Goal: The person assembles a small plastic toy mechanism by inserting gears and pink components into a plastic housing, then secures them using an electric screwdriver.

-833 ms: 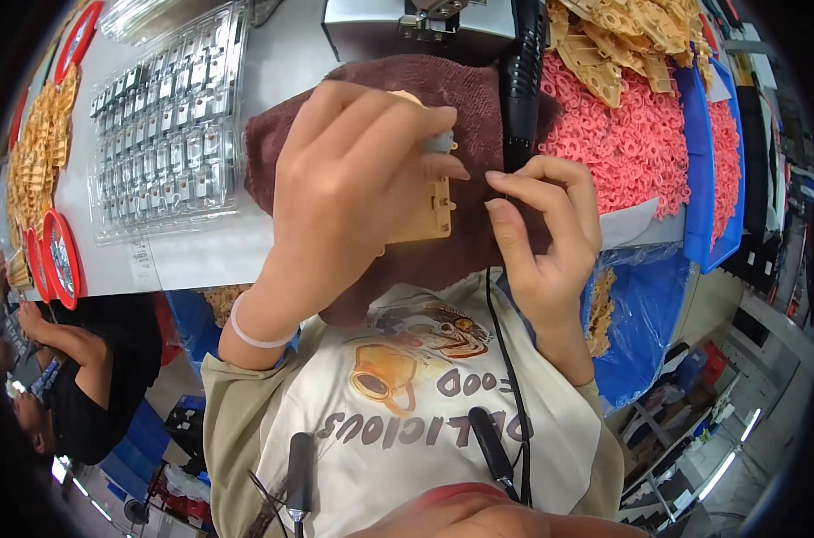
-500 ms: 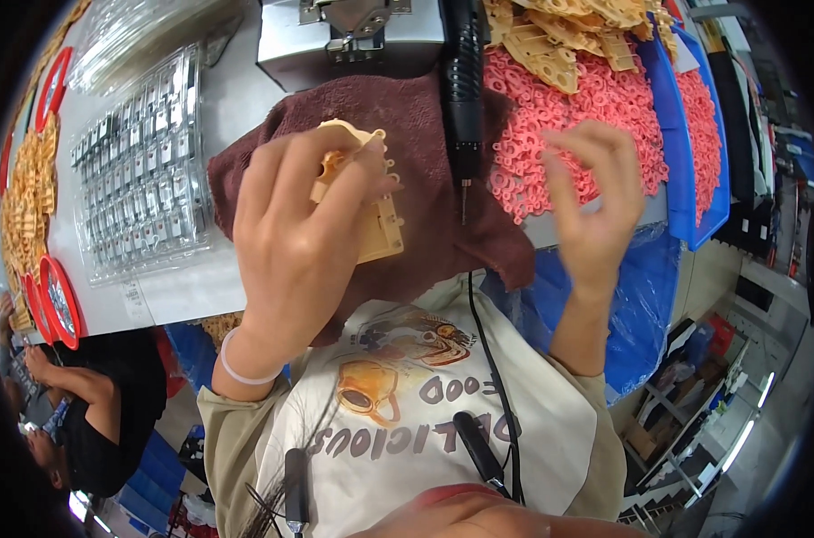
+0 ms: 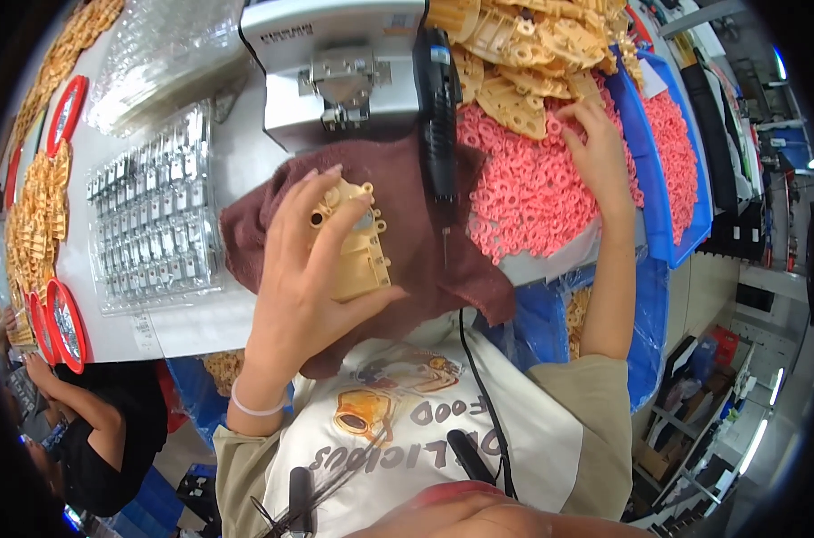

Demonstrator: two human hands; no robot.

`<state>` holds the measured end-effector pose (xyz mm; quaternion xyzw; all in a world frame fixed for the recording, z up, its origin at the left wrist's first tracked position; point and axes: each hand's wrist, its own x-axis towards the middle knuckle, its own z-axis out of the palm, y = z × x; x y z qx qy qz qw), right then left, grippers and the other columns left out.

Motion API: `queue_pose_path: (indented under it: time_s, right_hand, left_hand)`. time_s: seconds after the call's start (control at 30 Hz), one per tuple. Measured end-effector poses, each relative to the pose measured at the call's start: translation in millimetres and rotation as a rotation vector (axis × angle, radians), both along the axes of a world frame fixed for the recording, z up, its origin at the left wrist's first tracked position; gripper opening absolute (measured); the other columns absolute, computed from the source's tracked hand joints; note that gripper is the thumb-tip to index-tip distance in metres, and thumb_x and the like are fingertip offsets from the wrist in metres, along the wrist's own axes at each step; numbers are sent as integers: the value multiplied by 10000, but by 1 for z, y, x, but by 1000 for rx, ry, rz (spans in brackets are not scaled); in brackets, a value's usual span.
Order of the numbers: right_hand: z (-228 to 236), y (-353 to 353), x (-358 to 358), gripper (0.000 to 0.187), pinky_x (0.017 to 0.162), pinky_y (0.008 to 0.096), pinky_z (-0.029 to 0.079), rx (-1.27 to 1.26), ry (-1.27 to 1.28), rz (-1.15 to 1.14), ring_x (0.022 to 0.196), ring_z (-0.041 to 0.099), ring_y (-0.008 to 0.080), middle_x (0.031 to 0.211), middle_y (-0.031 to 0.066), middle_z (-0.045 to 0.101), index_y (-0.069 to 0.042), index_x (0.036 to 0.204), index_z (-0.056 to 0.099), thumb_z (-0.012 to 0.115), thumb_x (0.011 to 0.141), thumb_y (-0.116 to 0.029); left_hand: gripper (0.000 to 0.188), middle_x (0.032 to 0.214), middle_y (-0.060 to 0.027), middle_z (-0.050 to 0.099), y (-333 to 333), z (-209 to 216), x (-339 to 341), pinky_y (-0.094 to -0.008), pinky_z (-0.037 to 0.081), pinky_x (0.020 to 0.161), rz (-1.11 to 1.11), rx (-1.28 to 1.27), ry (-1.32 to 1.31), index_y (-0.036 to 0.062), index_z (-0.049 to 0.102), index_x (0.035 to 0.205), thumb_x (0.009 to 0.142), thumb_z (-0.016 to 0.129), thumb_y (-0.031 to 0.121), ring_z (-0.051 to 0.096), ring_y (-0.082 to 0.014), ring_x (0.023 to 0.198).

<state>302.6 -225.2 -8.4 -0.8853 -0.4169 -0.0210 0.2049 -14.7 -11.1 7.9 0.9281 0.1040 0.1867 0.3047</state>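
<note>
My left hand (image 3: 304,269) grips a pale yellow plastic housing (image 3: 362,264) with bosses along its right edge. The fingers lie over its left and top sides, and the thumb stretches along the lower edge. Beneath it spreads a maroon cloth (image 3: 416,242). At the right, my right hand (image 3: 597,148) reaches over a heap of pink plastic rings (image 3: 523,193), against the edge of a pile of yellow plastic parts (image 3: 523,45). Its fingers are curved, with thumb and forefinger apart and nothing visible between them.
A black electric screwdriver (image 3: 438,125) lies beside a silver machine (image 3: 335,67). Clear trays of metal pieces (image 3: 151,215) are at the left, near red-rimmed round items (image 3: 64,325) and more yellow parts (image 3: 37,215). A blue bin (image 3: 662,170) holds more pink rings. Another person (image 3: 93,421) sits at lower left.
My right hand has moved up and away, from in front of the pink rings to the edge of the yellow pile. My left hand keeps the housing, its thumb now lower. The view has shifted.
</note>
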Motion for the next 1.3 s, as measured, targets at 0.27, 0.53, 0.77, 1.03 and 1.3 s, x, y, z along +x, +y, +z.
queue_pose_path:
  time_s: [0.27, 0.53, 0.77, 1.03, 1.3]
  right_hand:
    - [2, -8, 8, 111, 735, 357, 495, 56, -59, -20, 831, 627, 284, 912, 140, 633, 14, 858, 638, 701, 793, -49]
    - [15, -14, 1, 88, 641, 301, 517, 349, 110, -229, 706, 659, 173, 820, 127, 691, 40, 857, 638, 701, 796, 32]
    - [32, -9, -19, 172, 706, 307, 514, 279, -143, -76, 814, 655, 193, 942, 121, 668, 4, 995, 682, 618, 845, 58]
    - [65, 34, -87, 162, 704, 272, 515, 414, 175, 30, 778, 667, 161, 894, 112, 683, 14, 974, 707, 655, 828, 61]
    - [23, 107, -167, 260, 622, 314, 532, 543, -96, 544, 722, 658, 230, 888, 98, 672, 3, 926, 691, 702, 679, 85]
  left_hand:
    - [817, 1417, -153, 428, 4, -1, 1, -511, 378, 1063, -60, -30, -18, 115, 542, 1305, 585, 891, 280, 408, -413, 1309]
    - [818, 1415, -150, 433, 6, 0, 3, -507, 381, 1066, -75, -33, -38, 116, 544, 1301, 580, 894, 285, 412, -406, 1308]
    - [820, 1414, -151, 435, 7, 0, 2, -500, 383, 1066, -72, -41, -39, 118, 545, 1301, 575, 894, 275, 407, -405, 1312]
    - [891, 1417, -173, 443, 12, -4, 3, -466, 381, 1077, -74, -141, -40, 71, 481, 1354, 581, 888, 251, 425, -396, 1313]
    - [989, 1414, -143, 501, 9, -9, 6, -428, 409, 1073, -24, -211, -123, 42, 463, 1378, 497, 897, 156, 486, -353, 1287]
